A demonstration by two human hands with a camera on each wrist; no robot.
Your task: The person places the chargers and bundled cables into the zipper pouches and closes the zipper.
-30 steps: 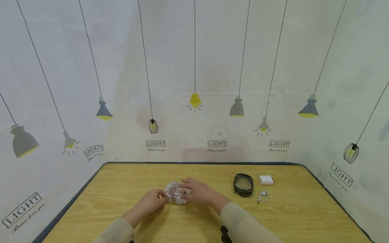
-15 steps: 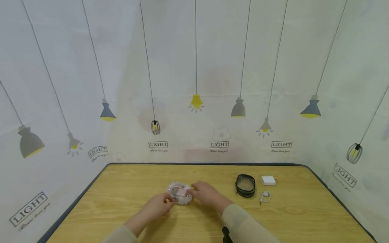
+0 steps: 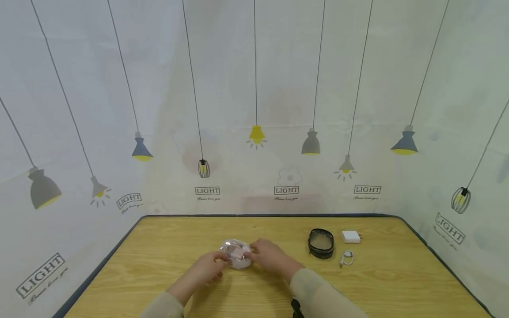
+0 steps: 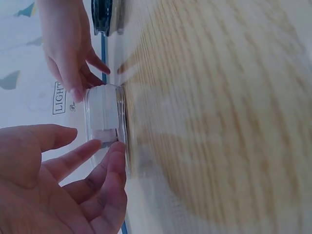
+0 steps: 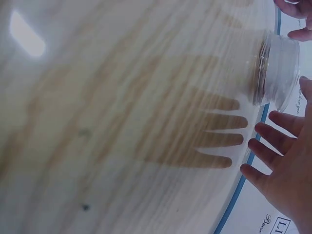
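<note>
A clear plastic case [image 3: 240, 263] lies on the wooden table between the two hands. Inside it are a pale block [image 3: 235, 252] and what looks like a white cable, blurred by the plastic. My left hand [image 3: 209, 266] is at the case's near left side; in the left wrist view its fingertips [image 4: 117, 148] touch the wall of the case [image 4: 105, 109], with the thumb held apart. On the right side is my right hand [image 3: 270, 256], its thumb at the rim. The right wrist view shows that hand's fingers [image 5: 275, 139] straight and spread, apart from the case.
To the right stands a black-edged, see-through zip case [image 3: 321, 244]. Beside it lie a white plug charger [image 3: 351, 237] and a short coiled white cable [image 3: 347, 258]. A wall sheet printed with lamps [image 3: 254, 88] borders the table [image 3: 167, 238].
My right hand has drawn back from over the top of the case to its right side. My left hand stays at the left edge, and the contents show more fully.
</note>
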